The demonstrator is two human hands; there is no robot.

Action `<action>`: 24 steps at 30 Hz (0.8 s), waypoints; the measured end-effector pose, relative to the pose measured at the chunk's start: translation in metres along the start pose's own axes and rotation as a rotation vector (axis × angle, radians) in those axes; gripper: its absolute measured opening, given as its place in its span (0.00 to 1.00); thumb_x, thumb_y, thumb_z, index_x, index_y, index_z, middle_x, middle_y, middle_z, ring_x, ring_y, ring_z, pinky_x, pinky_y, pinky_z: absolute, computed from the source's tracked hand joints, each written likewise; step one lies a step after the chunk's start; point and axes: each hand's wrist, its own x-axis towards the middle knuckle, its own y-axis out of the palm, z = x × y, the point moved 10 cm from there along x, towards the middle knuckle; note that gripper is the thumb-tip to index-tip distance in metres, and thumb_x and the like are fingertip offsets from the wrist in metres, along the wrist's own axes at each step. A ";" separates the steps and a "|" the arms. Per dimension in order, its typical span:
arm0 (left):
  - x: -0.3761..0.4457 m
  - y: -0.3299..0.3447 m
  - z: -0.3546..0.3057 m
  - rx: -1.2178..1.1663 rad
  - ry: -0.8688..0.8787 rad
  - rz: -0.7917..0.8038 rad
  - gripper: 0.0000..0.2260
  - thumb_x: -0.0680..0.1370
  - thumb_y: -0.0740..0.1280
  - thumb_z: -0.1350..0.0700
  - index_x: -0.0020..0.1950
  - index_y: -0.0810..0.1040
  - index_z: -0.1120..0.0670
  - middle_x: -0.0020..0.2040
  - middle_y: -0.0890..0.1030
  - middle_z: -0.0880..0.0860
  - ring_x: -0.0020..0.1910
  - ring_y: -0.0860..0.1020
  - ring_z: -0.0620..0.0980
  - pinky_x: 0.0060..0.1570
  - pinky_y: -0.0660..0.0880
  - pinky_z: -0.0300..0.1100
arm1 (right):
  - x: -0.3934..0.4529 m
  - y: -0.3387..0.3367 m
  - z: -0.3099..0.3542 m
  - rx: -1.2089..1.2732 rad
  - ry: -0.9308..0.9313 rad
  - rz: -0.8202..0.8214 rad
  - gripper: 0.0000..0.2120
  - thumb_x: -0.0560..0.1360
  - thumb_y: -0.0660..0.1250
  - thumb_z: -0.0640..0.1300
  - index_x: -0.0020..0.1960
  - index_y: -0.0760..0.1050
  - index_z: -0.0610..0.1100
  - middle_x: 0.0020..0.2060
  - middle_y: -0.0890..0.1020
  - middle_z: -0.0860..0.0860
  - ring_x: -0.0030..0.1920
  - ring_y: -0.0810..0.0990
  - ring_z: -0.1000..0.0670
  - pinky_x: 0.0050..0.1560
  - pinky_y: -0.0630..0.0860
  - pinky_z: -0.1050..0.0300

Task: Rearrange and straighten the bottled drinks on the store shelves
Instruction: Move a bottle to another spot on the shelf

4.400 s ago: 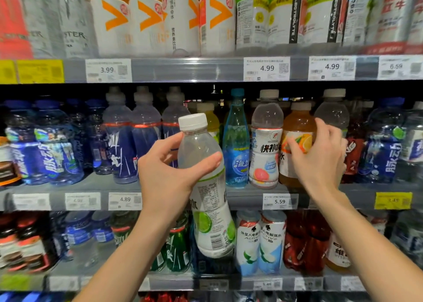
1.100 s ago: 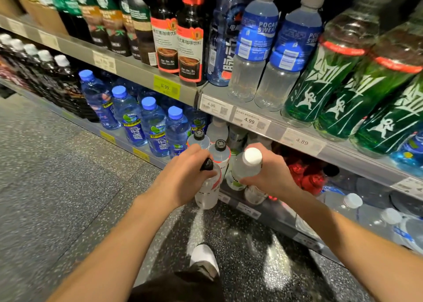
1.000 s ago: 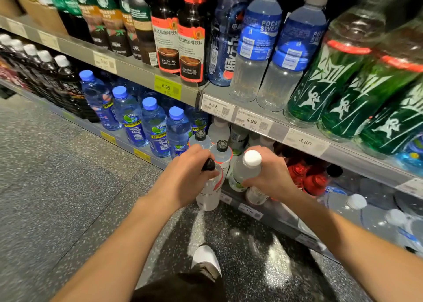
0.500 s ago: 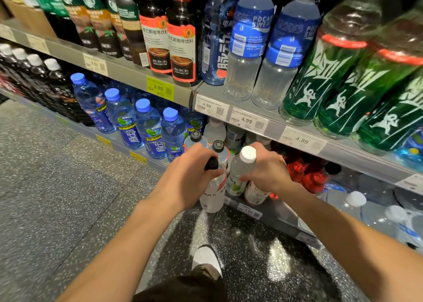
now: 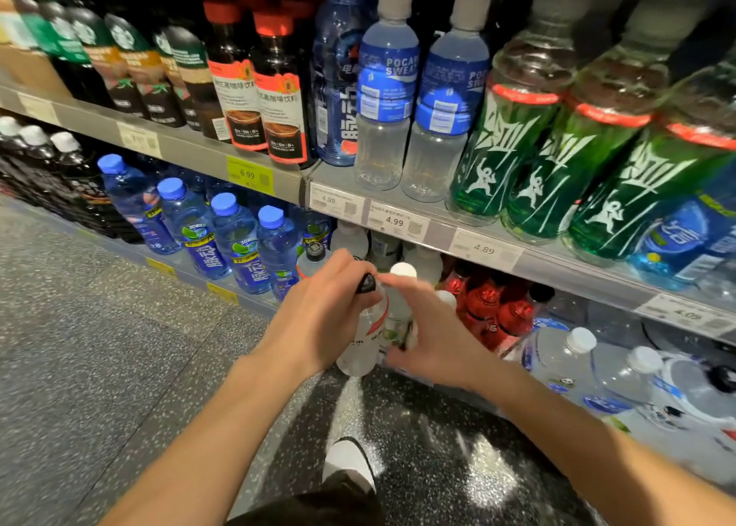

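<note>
Left hand [image 5: 318, 310]: you grip the black-cap bottle [image 5: 364, 338] by its neck, at the bottom shelf's front. Right hand [image 5: 434, 338]: fingers loose and spread, touching the white-cap bottle [image 5: 400, 306] just beside.

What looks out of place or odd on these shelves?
On the middle shelf, one dark blue bottle stands alone between black coffee bottles and clear Pocari Sweat bottles. Nothing looks spilled or damaged.
</note>
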 end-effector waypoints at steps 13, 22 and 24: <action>0.014 -0.012 -0.106 -0.154 0.115 -0.064 0.24 0.78 0.58 0.40 0.71 0.71 0.50 0.61 0.74 0.44 0.60 0.74 0.44 0.61 0.71 0.43 | -0.067 -0.088 -0.005 0.247 0.251 -0.330 0.32 0.58 0.85 0.49 0.59 0.76 0.53 0.49 0.84 0.56 0.51 0.83 0.56 0.51 0.81 0.52; 0.008 0.036 -0.217 -0.361 0.354 0.105 0.22 0.80 0.55 0.40 0.68 0.73 0.51 0.61 0.78 0.42 0.61 0.73 0.35 0.59 0.68 0.33 | -0.172 -0.214 0.009 0.310 0.351 -0.653 0.30 0.56 0.86 0.37 0.52 0.77 0.52 0.43 0.86 0.59 0.42 0.84 0.59 0.46 0.83 0.53; 0.003 0.051 -0.252 -0.408 0.399 0.128 0.23 0.80 0.55 0.37 0.65 0.73 0.51 0.55 0.76 0.36 0.56 0.72 0.29 0.54 0.66 0.26 | -0.201 -0.249 0.019 0.246 0.343 -0.748 0.30 0.55 0.86 0.41 0.51 0.76 0.52 0.43 0.85 0.60 0.41 0.83 0.62 0.44 0.82 0.58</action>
